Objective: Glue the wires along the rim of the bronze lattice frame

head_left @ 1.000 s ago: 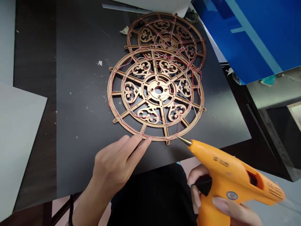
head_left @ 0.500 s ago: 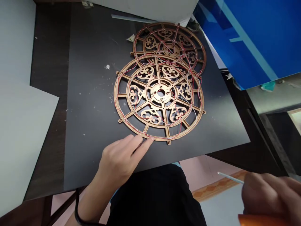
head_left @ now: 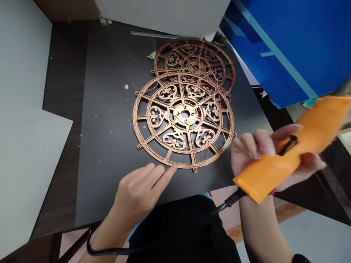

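the right hand (head_left: 248,147) has swung the glue gun (head_left: 274,170) off the wheel (head_left: 179,110), interrupting nozzle contact; the left hand (head_left: 137,186), loosely curled, touches its rim.

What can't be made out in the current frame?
All head view:
Gun nozzle: lost to blur near the right edge.
Rear wheel, near side: partly covered by front wheel.
Thumb of left hand: hidden by that hand.
Cord, middle stretch: dark against dark trousers.
Wire joints: too small.
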`<move>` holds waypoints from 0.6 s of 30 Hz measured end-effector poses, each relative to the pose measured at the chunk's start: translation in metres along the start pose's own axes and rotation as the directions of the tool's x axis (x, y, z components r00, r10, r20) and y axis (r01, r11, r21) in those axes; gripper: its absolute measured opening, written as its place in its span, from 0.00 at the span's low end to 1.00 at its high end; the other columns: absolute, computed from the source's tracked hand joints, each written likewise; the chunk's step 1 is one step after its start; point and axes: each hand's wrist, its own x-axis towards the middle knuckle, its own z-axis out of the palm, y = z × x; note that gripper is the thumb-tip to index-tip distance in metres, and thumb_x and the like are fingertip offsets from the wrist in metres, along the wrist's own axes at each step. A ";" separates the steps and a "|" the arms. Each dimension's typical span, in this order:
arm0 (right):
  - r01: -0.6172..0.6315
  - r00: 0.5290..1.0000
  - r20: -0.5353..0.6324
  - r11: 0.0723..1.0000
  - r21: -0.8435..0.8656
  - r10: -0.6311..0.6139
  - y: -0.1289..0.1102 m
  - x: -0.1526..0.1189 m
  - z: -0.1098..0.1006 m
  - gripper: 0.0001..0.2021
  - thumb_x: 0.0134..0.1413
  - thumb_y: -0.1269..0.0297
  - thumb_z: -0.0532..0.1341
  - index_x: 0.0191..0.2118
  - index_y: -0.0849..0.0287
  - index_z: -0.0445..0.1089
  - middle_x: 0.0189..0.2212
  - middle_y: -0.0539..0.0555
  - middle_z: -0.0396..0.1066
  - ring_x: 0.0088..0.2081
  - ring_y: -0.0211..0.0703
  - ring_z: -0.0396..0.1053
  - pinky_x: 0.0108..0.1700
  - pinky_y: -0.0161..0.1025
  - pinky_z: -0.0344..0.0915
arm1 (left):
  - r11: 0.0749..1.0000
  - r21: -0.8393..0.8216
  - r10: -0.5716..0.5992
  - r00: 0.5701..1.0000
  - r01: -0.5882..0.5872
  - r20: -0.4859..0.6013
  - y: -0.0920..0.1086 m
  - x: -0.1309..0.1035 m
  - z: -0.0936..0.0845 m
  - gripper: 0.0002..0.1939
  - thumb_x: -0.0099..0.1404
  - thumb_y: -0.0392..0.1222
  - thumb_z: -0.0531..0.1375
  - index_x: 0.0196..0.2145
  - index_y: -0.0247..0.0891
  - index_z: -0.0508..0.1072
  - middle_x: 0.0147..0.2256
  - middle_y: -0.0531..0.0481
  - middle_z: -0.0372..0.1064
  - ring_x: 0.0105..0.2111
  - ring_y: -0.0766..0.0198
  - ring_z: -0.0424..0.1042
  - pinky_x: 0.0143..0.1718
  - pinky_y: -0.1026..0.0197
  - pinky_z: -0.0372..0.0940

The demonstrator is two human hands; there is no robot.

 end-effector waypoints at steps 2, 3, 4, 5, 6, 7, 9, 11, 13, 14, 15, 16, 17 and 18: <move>0.036 0.999 0.017 0.992 0.125 -0.039 0.001 0.002 0.015 0.18 0.39 0.41 0.68 0.35 0.45 0.76 0.16 0.44 0.50 0.19 0.36 0.46 0.22 0.37 0.48 | 1.000 -0.006 0.003 1.000 -0.002 0.020 0.000 0.000 -0.001 0.14 0.66 0.25 0.55 0.45 0.31 0.76 0.23 0.54 0.64 0.24 0.67 0.56 0.25 0.62 0.50; 0.029 0.999 0.014 0.989 0.148 -0.031 0.001 0.000 0.019 0.17 0.40 0.44 0.68 0.36 0.47 0.76 0.16 0.44 0.53 0.19 0.36 0.48 0.23 0.36 0.49 | 1.000 -0.009 0.002 0.999 -0.002 0.034 0.000 -0.001 -0.001 0.14 0.67 0.25 0.54 0.46 0.31 0.75 0.23 0.53 0.64 0.24 0.66 0.56 0.25 0.61 0.50; -0.011 1.000 0.030 0.987 0.158 0.006 0.001 -0.002 0.021 0.17 0.41 0.46 0.68 0.36 0.50 0.77 0.17 0.45 0.56 0.20 0.35 0.51 0.23 0.36 0.51 | 1.000 -0.010 0.000 0.999 0.000 0.048 -0.001 -0.001 -0.001 0.15 0.67 0.25 0.54 0.47 0.31 0.75 0.24 0.53 0.64 0.24 0.66 0.56 0.26 0.61 0.50; -0.047 0.999 0.034 0.986 0.163 0.041 0.001 -0.005 0.021 0.17 0.42 0.49 0.67 0.37 0.53 0.77 0.17 0.46 0.59 0.20 0.35 0.54 0.23 0.35 0.52 | 1.000 -0.009 -0.002 0.998 0.003 0.057 -0.001 -0.001 -0.001 0.15 0.67 0.25 0.54 0.48 0.31 0.74 0.24 0.53 0.64 0.25 0.66 0.57 0.26 0.61 0.50; -0.074 0.997 0.037 0.982 0.172 0.069 0.000 -0.008 0.019 0.17 0.43 0.51 0.66 0.38 0.56 0.77 0.17 0.47 0.61 0.20 0.35 0.56 0.23 0.35 0.53 | 1.000 -0.009 -0.004 0.998 0.005 0.060 -0.001 -0.001 -0.001 0.16 0.67 0.25 0.54 0.49 0.31 0.74 0.24 0.53 0.64 0.24 0.66 0.57 0.26 0.61 0.50; -0.098 0.995 0.045 0.979 0.177 0.091 -0.001 -0.011 0.018 0.17 0.44 0.52 0.64 0.38 0.58 0.78 0.17 0.48 0.63 0.20 0.35 0.57 0.23 0.35 0.54 | 1.000 -0.011 -0.005 0.998 0.006 0.058 -0.001 -0.001 -0.001 0.16 0.67 0.24 0.53 0.49 0.31 0.74 0.24 0.53 0.64 0.25 0.66 0.57 0.26 0.61 0.50; -0.126 0.991 0.069 0.980 0.156 0.116 -0.004 -0.017 0.015 0.18 0.47 0.54 0.62 0.39 0.62 0.78 0.16 0.49 0.65 0.19 0.36 0.60 0.22 0.35 0.55 | 1.000 -0.019 -0.004 0.998 0.005 0.058 -0.001 -0.001 -0.002 0.16 0.67 0.24 0.53 0.49 0.30 0.74 0.24 0.53 0.63 0.25 0.66 0.57 0.26 0.60 0.50; -0.148 0.986 0.090 0.985 0.085 0.141 -0.006 -0.022 0.012 0.20 0.48 0.55 0.59 0.42 0.64 0.78 0.16 0.52 0.68 0.19 0.39 0.62 0.22 0.36 0.58 | 1.000 -0.021 -0.004 0.998 0.005 0.060 -0.002 -0.001 -0.002 0.17 0.67 0.24 0.53 0.49 0.30 0.74 0.23 0.54 0.62 0.25 0.66 0.56 0.25 0.60 0.50; -0.168 0.983 0.079 0.986 -0.010 0.168 -0.007 -0.026 0.010 0.21 0.49 0.56 0.58 0.44 0.65 0.77 0.18 0.54 0.71 0.21 0.42 0.66 0.23 0.37 0.61 | 1.000 -0.017 -0.013 0.998 0.014 0.061 -0.002 -0.001 -0.003 0.17 0.66 0.24 0.54 0.49 0.31 0.74 0.22 0.55 0.59 0.24 0.66 0.55 0.25 0.60 0.49; -0.175 0.982 0.068 0.983 -0.050 0.178 -0.007 -0.027 0.009 0.21 0.50 0.57 0.58 0.44 0.65 0.77 0.18 0.55 0.72 0.22 0.43 0.67 0.23 0.38 0.62 | 1.000 -0.018 -0.018 0.998 0.020 0.060 -0.002 0.000 -0.003 0.17 0.66 0.24 0.54 0.49 0.31 0.74 0.22 0.55 0.59 0.24 0.66 0.55 0.25 0.60 0.49; -0.180 0.981 0.063 0.980 -0.081 0.185 -0.006 -0.028 0.008 0.21 0.50 0.57 0.58 0.44 0.65 0.77 0.19 0.56 0.73 0.23 0.45 0.69 0.23 0.39 0.63 | 0.999 -0.021 -0.023 0.998 0.024 0.058 -0.002 0.000 -0.003 0.16 0.66 0.24 0.54 0.49 0.31 0.74 0.22 0.55 0.59 0.25 0.65 0.55 0.25 0.60 0.49; -0.181 0.980 0.069 0.978 -0.101 0.189 -0.005 -0.029 0.008 0.21 0.50 0.58 0.57 0.44 0.66 0.76 0.19 0.56 0.73 0.23 0.46 0.70 0.22 0.39 0.64 | 0.999 -0.025 -0.027 0.998 0.029 0.057 -0.002 0.000 -0.003 0.16 0.66 0.24 0.55 0.49 0.31 0.74 0.22 0.55 0.59 0.25 0.65 0.55 0.25 0.60 0.49; -0.179 0.979 0.077 0.978 -0.109 0.188 -0.004 -0.029 0.007 0.20 0.50 0.59 0.57 0.44 0.66 0.76 0.19 0.56 0.74 0.23 0.47 0.70 0.22 0.39 0.64 | 0.999 -0.028 -0.030 0.998 0.032 0.054 -0.002 0.000 -0.003 0.16 0.66 0.24 0.55 0.48 0.31 0.74 0.22 0.55 0.59 0.25 0.65 0.54 0.25 0.60 0.49; -0.178 0.979 0.082 0.978 -0.110 0.188 -0.004 -0.029 0.007 0.19 0.50 0.60 0.57 0.44 0.65 0.76 0.20 0.57 0.75 0.22 0.47 0.71 0.21 0.40 0.65 | 0.999 -0.031 -0.031 0.998 0.033 0.055 -0.001 0.000 -0.003 0.16 0.66 0.24 0.55 0.48 0.31 0.74 0.22 0.55 0.59 0.25 0.65 0.54 0.25 0.60 0.49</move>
